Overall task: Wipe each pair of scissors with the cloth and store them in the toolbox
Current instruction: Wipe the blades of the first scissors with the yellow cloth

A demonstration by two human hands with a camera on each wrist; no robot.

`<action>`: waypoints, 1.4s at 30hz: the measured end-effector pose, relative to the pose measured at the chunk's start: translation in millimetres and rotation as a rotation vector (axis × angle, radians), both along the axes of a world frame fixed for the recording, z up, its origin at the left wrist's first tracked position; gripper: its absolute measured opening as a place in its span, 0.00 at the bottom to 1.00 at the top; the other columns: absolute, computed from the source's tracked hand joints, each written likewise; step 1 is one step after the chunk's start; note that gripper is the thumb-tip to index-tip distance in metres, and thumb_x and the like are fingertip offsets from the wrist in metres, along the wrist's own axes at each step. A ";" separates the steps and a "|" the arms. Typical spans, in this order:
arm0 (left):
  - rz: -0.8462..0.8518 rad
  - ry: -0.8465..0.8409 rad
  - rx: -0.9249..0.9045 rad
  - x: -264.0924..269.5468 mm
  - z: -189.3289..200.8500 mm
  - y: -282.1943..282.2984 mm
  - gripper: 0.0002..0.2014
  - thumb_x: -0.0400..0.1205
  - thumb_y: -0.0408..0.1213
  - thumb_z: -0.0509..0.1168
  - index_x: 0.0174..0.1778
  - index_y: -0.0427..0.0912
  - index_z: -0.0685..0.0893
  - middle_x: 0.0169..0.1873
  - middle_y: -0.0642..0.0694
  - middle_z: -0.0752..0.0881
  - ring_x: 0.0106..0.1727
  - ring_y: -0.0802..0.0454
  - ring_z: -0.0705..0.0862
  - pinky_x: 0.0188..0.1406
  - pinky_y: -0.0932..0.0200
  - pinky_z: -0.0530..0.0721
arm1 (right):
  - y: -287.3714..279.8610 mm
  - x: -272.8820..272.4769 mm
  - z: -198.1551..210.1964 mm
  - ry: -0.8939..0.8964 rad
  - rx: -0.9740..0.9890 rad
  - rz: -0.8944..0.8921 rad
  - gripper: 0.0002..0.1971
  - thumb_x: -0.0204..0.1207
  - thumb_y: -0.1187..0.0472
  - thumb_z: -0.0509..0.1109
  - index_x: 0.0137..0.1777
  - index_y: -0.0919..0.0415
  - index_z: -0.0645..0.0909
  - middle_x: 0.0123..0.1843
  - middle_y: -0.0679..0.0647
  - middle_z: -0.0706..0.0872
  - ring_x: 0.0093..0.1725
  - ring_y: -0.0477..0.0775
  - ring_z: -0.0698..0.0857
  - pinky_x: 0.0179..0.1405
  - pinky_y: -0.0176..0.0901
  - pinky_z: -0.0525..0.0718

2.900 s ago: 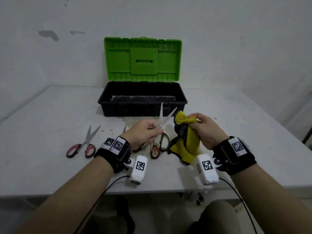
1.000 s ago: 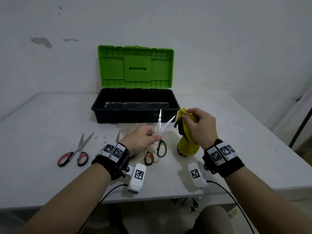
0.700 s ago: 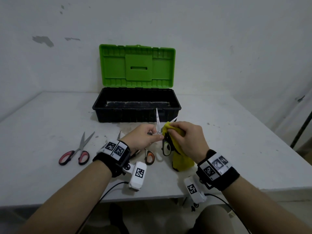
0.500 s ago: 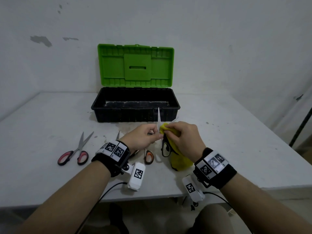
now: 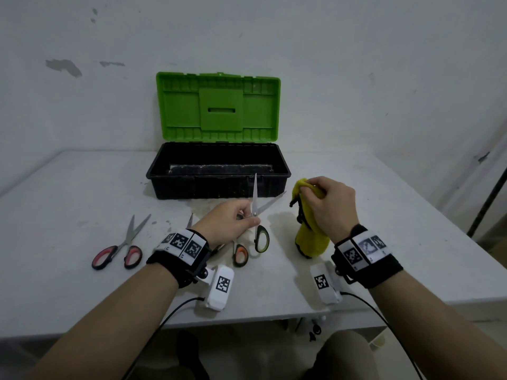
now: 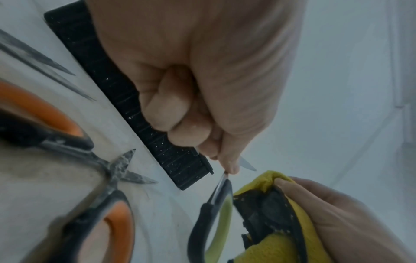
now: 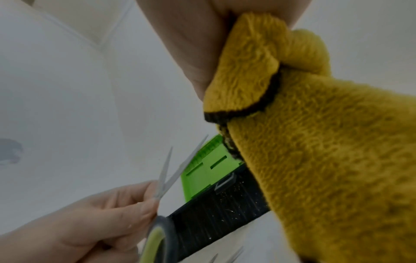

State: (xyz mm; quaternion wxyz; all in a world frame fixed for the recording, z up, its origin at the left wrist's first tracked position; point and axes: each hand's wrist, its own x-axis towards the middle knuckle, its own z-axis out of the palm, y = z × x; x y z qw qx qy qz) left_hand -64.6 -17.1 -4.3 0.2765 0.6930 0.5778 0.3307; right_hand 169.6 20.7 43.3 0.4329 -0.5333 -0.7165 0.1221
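Observation:
My left hand [image 5: 251, 215] pinches the green-handled scissors [image 5: 262, 239] at the pivot, upright, with the blades spread and pointing up. The blades [image 7: 171, 170] are bare and stand in front of the toolbox. My right hand [image 5: 310, 190] grips the bunched yellow cloth [image 5: 310, 239] a short way to the right of the blades, apart from them. The black toolbox [image 5: 197, 187] stands open behind, its green lid [image 5: 218, 105] upright. In the left wrist view the green handle [image 6: 216, 222] hangs beside the cloth [image 6: 270, 245].
Red-handled scissors [image 5: 120, 242] lie on the white table [image 5: 68, 201] at the left. Orange-handled scissors [image 5: 240, 255] lie partly under my left hand. A wall stands close behind the toolbox. The table's front edge runs just below my wrists.
Half a second ago my right hand held the cloth against the blade. It has since drawn away to the right with the cloth, leaving the blades bare. My left hand kept its hold.

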 end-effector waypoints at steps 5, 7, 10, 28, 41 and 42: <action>0.018 -0.045 -0.035 5.9 1.2 2.3 0.15 0.81 0.49 0.72 0.39 0.41 0.81 0.41 0.49 0.88 0.48 0.52 0.86 0.55 0.48 0.84 | -27.7 -19.1 -8.4 -0.081 0.054 0.191 0.05 0.75 0.58 0.74 0.48 0.53 0.89 0.42 0.45 0.90 0.42 0.44 0.85 0.47 0.31 0.78; -0.010 -0.069 -0.030 9.0 -0.1 4.2 0.15 0.80 0.48 0.73 0.38 0.40 0.81 0.41 0.45 0.88 0.47 0.48 0.87 0.55 0.46 0.85 | -32.3 -27.8 -14.8 -0.143 0.080 0.240 0.06 0.74 0.59 0.74 0.50 0.54 0.89 0.45 0.48 0.90 0.43 0.45 0.85 0.47 0.30 0.76; -0.030 -0.035 0.008 12.3 -1.3 2.8 0.14 0.81 0.45 0.73 0.34 0.45 0.78 0.42 0.43 0.86 0.48 0.47 0.85 0.55 0.48 0.84 | -32.9 -35.8 -21.9 -0.174 0.088 0.277 0.06 0.74 0.59 0.74 0.50 0.55 0.89 0.46 0.49 0.91 0.45 0.47 0.85 0.48 0.28 0.74; 0.064 -0.073 -0.157 5.2 4.9 -5.4 0.08 0.83 0.48 0.70 0.44 0.49 0.81 0.44 0.51 0.87 0.42 0.56 0.84 0.41 0.57 0.82 | 6.9 5.8 -8.1 -0.074 -0.080 0.003 0.04 0.75 0.55 0.72 0.46 0.51 0.87 0.40 0.46 0.87 0.41 0.43 0.81 0.37 0.24 0.72; 0.149 -0.373 -0.213 -7.7 8.6 -3.6 0.02 0.81 0.36 0.74 0.45 0.43 0.90 0.33 0.48 0.88 0.32 0.56 0.82 0.33 0.62 0.81 | -20.1 -8.7 5.1 -0.018 -0.041 0.153 0.03 0.75 0.53 0.73 0.46 0.46 0.88 0.40 0.39 0.88 0.43 0.34 0.83 0.38 0.23 0.74; 0.152 -0.397 -0.210 -7.7 8.8 -3.6 0.02 0.81 0.36 0.74 0.46 0.42 0.91 0.35 0.48 0.90 0.35 0.55 0.85 0.38 0.60 0.84 | -21.3 -9.7 5.5 -0.015 -0.045 0.160 0.03 0.75 0.53 0.72 0.45 0.45 0.88 0.40 0.39 0.88 0.43 0.34 0.83 0.38 0.24 0.75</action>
